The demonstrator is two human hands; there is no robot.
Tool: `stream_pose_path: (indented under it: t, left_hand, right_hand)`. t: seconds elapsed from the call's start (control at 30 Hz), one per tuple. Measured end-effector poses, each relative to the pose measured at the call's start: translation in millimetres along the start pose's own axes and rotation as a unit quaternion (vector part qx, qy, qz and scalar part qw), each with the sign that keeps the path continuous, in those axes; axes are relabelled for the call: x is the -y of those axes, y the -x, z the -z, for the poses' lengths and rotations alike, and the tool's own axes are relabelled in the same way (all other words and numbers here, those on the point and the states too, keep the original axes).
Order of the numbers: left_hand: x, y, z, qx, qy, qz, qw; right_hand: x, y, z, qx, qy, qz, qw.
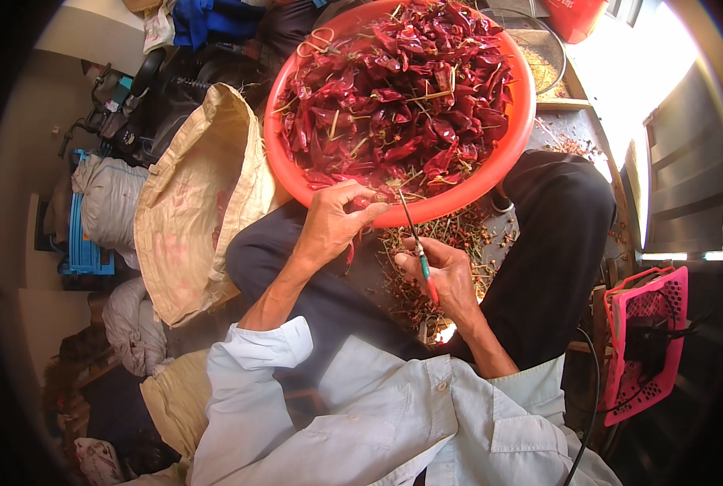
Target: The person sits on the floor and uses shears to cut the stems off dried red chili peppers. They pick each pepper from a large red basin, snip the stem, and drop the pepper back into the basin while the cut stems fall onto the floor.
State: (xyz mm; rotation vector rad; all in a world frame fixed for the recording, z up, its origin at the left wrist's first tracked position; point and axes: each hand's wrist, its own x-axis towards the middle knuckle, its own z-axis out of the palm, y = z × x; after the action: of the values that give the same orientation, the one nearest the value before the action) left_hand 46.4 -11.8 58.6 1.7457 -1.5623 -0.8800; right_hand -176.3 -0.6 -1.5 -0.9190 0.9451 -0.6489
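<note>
A big orange-red plastic basin [521,124] heaped with dried red chili peppers [391,109] stands before me, at my knees. At its near rim my left hand [328,225] pinches a dried red chili [361,201] between thumb and fingers. My right hand [449,276] holds slim scissors [410,222] with green and red handles, their blades pointing up to the rim, just right of the left fingertips. Whether the blades are apart cannot be seen. A second pair of scissors [316,44] with ring handles lies on the peppers at the basin's far left.
Left of the basin a woven sack [185,200] gapes, with some red inside. Cut stems and scraps [425,261] litter the floor between my legs. A wooden-framed tray [546,73] sits behind right, a pink plastic basket [647,346] at right. Full sacks [112,194] stand far left.
</note>
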Motion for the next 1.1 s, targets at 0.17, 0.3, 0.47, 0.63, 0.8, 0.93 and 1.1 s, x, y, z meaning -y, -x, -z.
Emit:
stream_pose_path:
  t: [0.17, 0.3, 0.47, 0.63, 0.8, 0.93, 1.1]
  left_hand:
    - [0.6, 1.0, 6.8, 0.011, -0.063, -0.004, 0.998]
    - [3.9, -1.5, 6.9, 0.026, -0.074, -0.009, 0.997]
    - [3.2, -5.1, 13.5, 0.063, -0.074, 0.001, 0.995]
    - [-2.6, -6.6, 20.0, 0.079, -0.098, -0.009, 0.992]
    - [0.2, -6.9, 24.3, 0.084, -0.079, -0.018, 0.993]
    - [-2.7, -7.6, 29.6, 0.108, -0.072, -0.005, 0.992]
    - [-3.4, -10.5, 36.6, 0.153, -0.021, 0.039, 0.987]
  right_hand:
    - [5.2, 4.2, -1.2, -0.04, 0.197, 0.136, 0.97]
    - [-3.1, 2.2, 0.9, -0.065, 0.242, 0.186, 0.95]
    - [-8.1, -0.2, 4.4, -0.083, 0.301, 0.236, 0.92]
    - [-8.7, -0.3, 5.1, -0.09, 0.322, 0.256, 0.907]
    - [-8.9, 0.0, 5.0, -0.081, 0.319, 0.249, 0.911]
    - [-10.0, -1.0, 7.7, -0.066, 0.345, 0.247, 0.903]
    - [-8.2, -1.7, 8.8, -0.051, 0.348, 0.252, 0.902]
